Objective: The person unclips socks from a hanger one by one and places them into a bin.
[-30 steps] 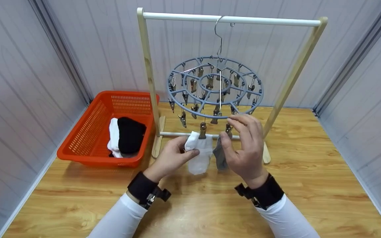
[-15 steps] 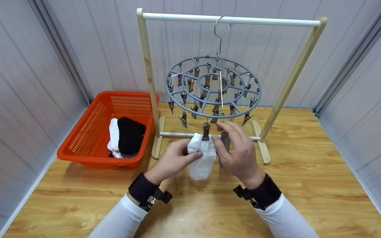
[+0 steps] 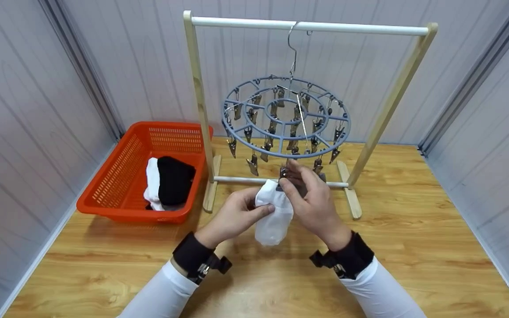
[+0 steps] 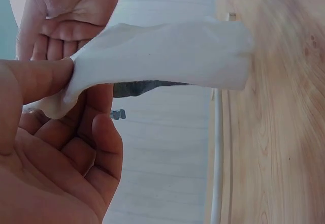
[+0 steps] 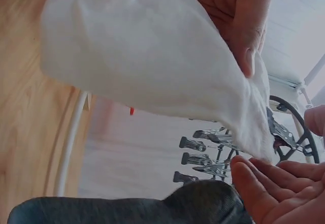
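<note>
A white sock (image 3: 274, 218) hangs below the near rim of the round clip hanger (image 3: 281, 154). My left hand (image 3: 237, 214) pinches its cuff between thumb and fingers, also plain in the left wrist view. A metal clip (image 5: 282, 132) sits at the cuff; whether it bites the fabric I cannot tell. Around that clip my right hand (image 3: 314, 203) holds thumb and fingers apart, fingertips close to the cuff. Behind the right hand hangs a grey sock (image 5: 127, 211), mostly hidden in the head view.
An orange basket (image 3: 133, 214) at the left holds a black sock (image 3: 175, 181) and white fabric (image 3: 153, 181). The hanger hooks over the white bar (image 3: 360, 28) of a wooden-legged stand. Several clips dangle from its rings. Panel walls enclose the wooden table (image 3: 413, 247).
The hanger has turned and the white sock has shifted slightly right with my left hand. My right hand has moved left, from near the grey sock to the white sock's clip.
</note>
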`<state>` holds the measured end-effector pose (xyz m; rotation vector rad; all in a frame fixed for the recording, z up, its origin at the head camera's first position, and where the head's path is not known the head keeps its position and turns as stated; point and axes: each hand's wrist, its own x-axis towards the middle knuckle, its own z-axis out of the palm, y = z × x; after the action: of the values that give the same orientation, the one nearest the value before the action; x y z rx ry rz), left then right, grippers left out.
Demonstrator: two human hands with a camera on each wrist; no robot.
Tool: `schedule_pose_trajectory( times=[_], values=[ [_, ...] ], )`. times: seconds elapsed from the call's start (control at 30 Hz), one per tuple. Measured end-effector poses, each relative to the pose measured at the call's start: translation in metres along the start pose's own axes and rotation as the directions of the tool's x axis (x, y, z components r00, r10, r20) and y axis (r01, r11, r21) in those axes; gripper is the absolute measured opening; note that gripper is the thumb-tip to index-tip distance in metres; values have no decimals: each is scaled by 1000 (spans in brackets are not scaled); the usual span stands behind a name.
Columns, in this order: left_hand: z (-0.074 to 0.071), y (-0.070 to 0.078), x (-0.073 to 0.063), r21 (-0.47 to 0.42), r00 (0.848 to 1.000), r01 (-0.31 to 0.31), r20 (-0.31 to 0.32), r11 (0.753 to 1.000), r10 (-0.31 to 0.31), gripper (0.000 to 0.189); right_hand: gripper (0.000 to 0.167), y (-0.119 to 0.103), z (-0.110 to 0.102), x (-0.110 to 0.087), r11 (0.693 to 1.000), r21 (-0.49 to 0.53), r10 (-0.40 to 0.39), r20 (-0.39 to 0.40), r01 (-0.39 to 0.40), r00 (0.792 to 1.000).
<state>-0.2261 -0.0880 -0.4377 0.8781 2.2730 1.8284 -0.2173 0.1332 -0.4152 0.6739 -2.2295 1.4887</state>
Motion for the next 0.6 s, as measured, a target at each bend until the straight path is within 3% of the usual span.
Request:
schedule_pose_trajectory(
  times=[0.13,0.3,0.4,0.6],
  values=[
    [0,-1,0,7,1000,-5,-1,1000,5,31,58,0,1,1,980,159,117,44,-122,992],
    [-1,-4,1,20,1000,-2,-14,1000,2,33,58,-2,1,3,890,386,219,109,-244,970],
    [-1,-5,2,28,1000,-7,-17,1000,7,33,53,-4,1,3,844,469,234,118,-261,965],
    [-1,-4,1,37,1000,-13,-22,999,14,33,44,-6,2,5,807,534,246,86,-253,965]
  ],
)
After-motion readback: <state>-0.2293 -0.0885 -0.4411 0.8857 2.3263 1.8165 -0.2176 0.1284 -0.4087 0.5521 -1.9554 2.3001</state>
